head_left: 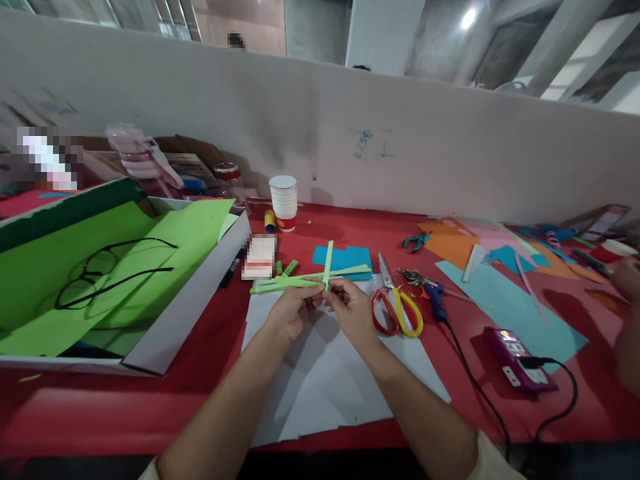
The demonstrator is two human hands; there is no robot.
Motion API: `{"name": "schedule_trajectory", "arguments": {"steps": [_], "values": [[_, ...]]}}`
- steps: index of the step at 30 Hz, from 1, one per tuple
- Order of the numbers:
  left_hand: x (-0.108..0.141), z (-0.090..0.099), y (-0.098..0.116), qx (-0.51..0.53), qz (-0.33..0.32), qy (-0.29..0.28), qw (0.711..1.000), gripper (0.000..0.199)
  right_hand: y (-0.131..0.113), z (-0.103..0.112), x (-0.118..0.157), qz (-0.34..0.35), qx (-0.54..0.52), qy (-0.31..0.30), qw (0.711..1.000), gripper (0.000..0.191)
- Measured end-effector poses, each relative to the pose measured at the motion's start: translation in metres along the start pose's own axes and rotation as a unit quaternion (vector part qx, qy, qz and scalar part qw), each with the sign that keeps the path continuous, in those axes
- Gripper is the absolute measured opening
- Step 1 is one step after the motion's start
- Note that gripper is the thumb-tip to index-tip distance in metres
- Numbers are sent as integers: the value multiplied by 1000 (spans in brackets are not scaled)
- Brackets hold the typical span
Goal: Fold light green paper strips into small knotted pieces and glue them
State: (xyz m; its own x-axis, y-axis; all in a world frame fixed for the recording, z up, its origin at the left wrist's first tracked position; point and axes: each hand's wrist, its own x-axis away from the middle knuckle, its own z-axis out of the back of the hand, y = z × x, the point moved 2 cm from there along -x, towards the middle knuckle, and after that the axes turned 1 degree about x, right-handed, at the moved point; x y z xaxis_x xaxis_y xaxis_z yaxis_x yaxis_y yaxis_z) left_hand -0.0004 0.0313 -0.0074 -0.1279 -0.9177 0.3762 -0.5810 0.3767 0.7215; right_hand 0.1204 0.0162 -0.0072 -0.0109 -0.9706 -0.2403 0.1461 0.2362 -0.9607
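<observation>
Above a sheet of white paper [320, 393], my left hand [295, 308] and my right hand [351, 308] meet fingertip to fingertip. Both pinch the lower end of a light green paper strip [328, 261], which stands up from between them. Whatever folds lie under the fingertips are hidden. More green paper strips [270, 285] lie just beyond my left hand, near two small folded green pieces [290, 269]. Blue paper [345, 259] is behind the strip. Scissors [397, 310] with red and yellow handles lie right of my right hand.
A box [187, 313] with green paper and eyeglasses [95, 273] stands left. Stacked paper cups [283, 200] are at the back. Right are a glue gun [436, 300], a corded purple power box [520, 363], teal pliers [415, 243] and coloured paper [510, 300]. Another person's arm [630, 320] shows at far right.
</observation>
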Motion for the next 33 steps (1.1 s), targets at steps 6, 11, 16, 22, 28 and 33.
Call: {"name": "schedule_trajectory", "arguments": {"steps": [6,11,16,22,28,33], "values": [[5,-3,3,1,-6,-15,1000,18,0,2,-1,28,19,-9,999,10],[2,-2,-1,-16,-73,-3,997,15,4,1,-2,-16,-17,-21,1000,17],[0,1,-4,-21,-95,-4,995,14,1,0,-2,-61,-90,-18,994,26],[3,-2,-3,-21,-100,-21,995,9,-6,-1,-4,-116,-174,3,978,17],[9,-7,-2,-48,-122,-21,991,19,-5,4,-8,-127,-192,36,972,13],[7,-5,-5,-22,-85,-8,996,17,-3,4,-8,-132,-205,23,969,11]]}}
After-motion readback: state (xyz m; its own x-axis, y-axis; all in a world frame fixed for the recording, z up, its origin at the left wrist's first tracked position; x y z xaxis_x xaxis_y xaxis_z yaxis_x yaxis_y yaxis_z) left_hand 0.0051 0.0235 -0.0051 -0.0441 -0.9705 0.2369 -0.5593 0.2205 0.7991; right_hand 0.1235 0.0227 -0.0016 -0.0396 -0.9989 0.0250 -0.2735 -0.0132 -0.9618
